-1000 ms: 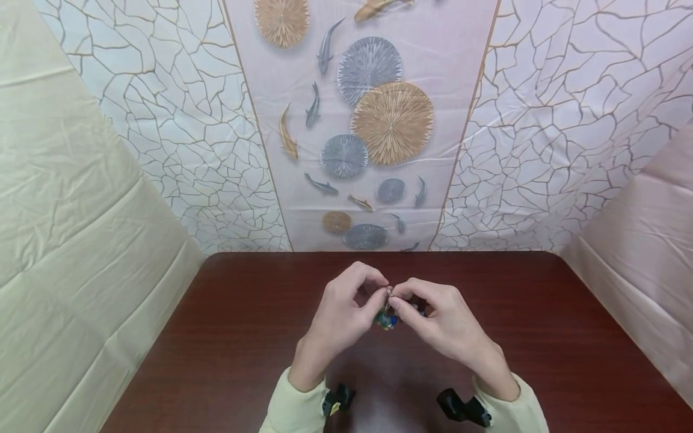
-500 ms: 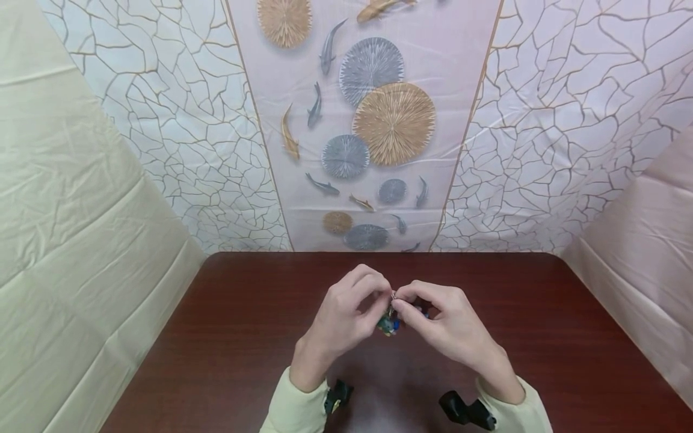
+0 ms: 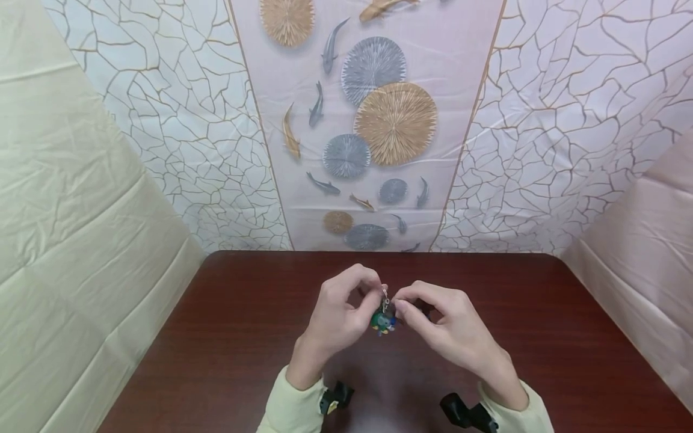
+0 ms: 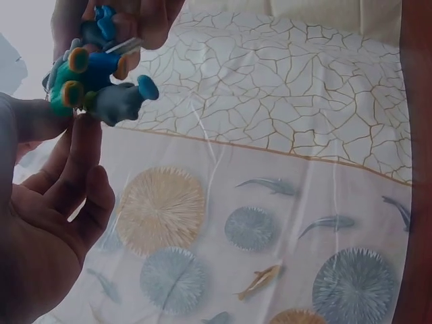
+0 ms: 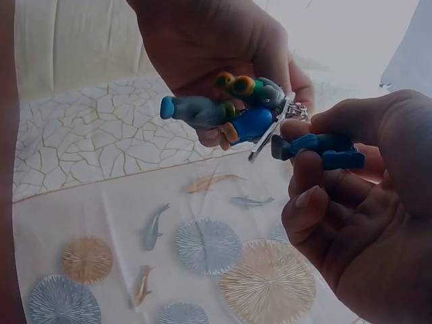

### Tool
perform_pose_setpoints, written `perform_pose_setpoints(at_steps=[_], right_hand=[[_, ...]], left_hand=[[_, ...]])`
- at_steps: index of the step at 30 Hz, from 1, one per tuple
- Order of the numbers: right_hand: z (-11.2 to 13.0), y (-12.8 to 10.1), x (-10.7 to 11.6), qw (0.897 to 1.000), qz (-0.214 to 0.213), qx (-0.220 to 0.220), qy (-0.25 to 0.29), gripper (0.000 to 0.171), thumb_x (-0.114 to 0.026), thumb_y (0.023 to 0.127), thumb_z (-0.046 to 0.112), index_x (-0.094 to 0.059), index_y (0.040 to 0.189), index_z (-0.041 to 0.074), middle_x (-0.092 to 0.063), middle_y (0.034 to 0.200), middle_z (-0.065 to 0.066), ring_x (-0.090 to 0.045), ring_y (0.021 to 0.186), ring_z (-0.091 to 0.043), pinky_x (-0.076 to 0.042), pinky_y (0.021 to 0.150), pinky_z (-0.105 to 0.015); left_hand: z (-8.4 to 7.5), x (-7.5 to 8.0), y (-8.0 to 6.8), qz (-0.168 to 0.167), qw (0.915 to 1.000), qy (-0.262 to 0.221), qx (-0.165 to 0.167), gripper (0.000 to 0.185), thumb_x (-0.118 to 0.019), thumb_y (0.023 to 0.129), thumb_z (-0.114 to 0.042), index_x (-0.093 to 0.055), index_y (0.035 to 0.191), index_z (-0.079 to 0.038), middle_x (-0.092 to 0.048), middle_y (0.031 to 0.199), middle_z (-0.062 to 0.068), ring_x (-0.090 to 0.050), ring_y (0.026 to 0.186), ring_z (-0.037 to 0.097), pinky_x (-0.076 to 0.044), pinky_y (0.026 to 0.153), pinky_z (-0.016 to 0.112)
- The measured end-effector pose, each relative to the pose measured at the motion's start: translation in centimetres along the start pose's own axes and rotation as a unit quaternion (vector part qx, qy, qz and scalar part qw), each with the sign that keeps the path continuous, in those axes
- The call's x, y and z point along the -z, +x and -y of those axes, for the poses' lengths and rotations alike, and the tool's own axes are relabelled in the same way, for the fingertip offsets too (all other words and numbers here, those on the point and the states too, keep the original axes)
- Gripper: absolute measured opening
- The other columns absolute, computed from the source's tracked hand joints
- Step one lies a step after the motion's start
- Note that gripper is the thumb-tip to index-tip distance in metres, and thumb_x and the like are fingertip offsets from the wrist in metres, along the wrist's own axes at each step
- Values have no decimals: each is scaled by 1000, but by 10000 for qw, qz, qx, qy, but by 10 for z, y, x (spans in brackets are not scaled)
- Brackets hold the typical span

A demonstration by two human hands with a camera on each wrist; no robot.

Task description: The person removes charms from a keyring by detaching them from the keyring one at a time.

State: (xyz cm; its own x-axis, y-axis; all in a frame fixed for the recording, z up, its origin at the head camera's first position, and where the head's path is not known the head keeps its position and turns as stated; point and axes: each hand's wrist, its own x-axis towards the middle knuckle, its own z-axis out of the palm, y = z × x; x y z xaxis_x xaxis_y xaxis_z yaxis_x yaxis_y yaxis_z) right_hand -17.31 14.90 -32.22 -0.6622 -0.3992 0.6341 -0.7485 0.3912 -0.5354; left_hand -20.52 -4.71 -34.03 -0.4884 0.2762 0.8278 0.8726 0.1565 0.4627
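My left hand [image 3: 337, 313] pinches a metal key ring chain [image 3: 385, 300] between thumb and fingertips. From it hangs a cluster of small figurines [image 3: 382, 323] in green, blue and grey. In the right wrist view, a grey figurine [image 5: 196, 113] with a blue end sticks out beside a blue one [image 5: 251, 127]. A flat silvery piece [image 5: 267, 136] lies along the cluster. My right hand [image 3: 446, 316] pinches another small blue and dark grey figurine [image 5: 324, 147], close beside the chain. In the left wrist view this figurine [image 4: 101, 25] shows above the cluster.
Both hands are above a dark red-brown table [image 3: 227, 337]. A patterned cloth [image 3: 357, 198] with fish and round shapes hangs behind it. Pale cloth walls [image 3: 97, 240] stand at both sides. A black wrist camera [image 3: 337, 397] sits at each sleeve.
My left hand has shifted slightly left with the chain and figurine cluster. The chain now shows in a wider gap between the hands. My right hand has barely moved.
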Motion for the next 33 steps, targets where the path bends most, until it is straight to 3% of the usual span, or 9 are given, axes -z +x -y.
perform_pose_setpoints(at_steps=[11,18,25,33], right_hand=[[-2,0,8,9991,52,-109,-410,25,-70,88,4,-67,95,28,-62,81,18,-58,69,2,-47,54,-13],[-15,-4,14,9969,114,11,-779,27,-71,87,3,-65,93,29,-59,78,17,-53,62,4,-44,54,-11],[-31,-14,22,9933,137,44,-1143,31,-72,85,1,-64,91,30,-58,78,18,-51,64,5,-42,55,-10],[-56,-33,32,9870,144,-347,-1560,29,-73,84,3,-65,89,30,-64,80,17,-54,68,6,-42,59,-10]], left_hand=[[3,4,1,26,9999,49,120,12,-67,89,-1,-59,95,-9,-67,83,3,-60,66,7,-53,60,16],[2,9,0,66,9995,45,295,11,-69,89,-4,-61,93,-10,-69,85,2,-60,67,7,-53,55,22],[3,12,1,113,9995,170,223,12,-68,88,-1,-62,92,-10,-69,86,2,-62,71,6,-52,58,16],[2,14,1,118,9996,180,170,15,-65,87,5,-64,92,-9,-69,88,1,-64,77,7,-53,61,16]])
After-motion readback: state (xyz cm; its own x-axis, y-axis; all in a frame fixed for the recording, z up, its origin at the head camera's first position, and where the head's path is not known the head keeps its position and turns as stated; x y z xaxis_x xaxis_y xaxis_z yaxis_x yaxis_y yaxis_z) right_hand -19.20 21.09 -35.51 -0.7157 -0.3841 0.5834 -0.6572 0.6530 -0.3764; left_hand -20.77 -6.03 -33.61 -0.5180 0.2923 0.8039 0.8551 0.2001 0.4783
